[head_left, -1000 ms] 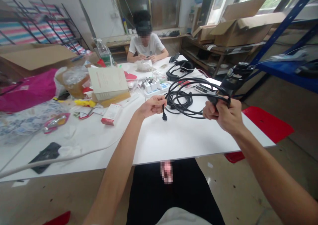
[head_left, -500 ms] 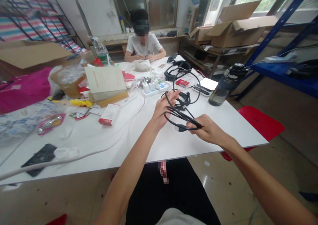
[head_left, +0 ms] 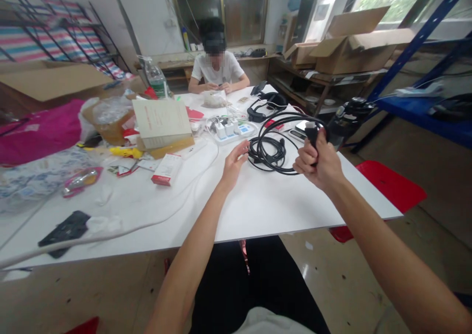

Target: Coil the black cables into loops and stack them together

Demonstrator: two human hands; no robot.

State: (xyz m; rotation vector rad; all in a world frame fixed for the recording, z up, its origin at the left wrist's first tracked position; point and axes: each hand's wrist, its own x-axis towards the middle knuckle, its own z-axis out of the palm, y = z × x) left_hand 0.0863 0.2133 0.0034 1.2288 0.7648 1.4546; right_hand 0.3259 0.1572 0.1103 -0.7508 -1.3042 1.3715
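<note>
My right hand (head_left: 319,159) is closed around a looped black cable (head_left: 260,133), raised above the table. The cable's plug (head_left: 311,130) sticks up out of the fist, with a light-coloured tip. The loops hang to the left of the fist. Behind and below them, a second coiled black cable (head_left: 283,153) lies on the white table (head_left: 254,211). Left of the coils is my left hand (head_left: 233,166), its fingers loosely bent and apart, pointing at the loops. The fingertips come close to the cable; whether they touch it I cannot tell.
A power strip (head_left: 236,133) with white adapters, a black headset (head_left: 258,112) and a dark bottle (head_left: 346,120) stand beyond the coils. To the left are a red-and-white box (head_left: 167,169) and clutter. A person (head_left: 217,71) in white sits across the table. A red stool (head_left: 391,184) is at right.
My right hand has risen and turned, bringing the cable's plug upright in the fist. The held loops have swung right, away from my left hand, which was among them and has shifted slightly left.
</note>
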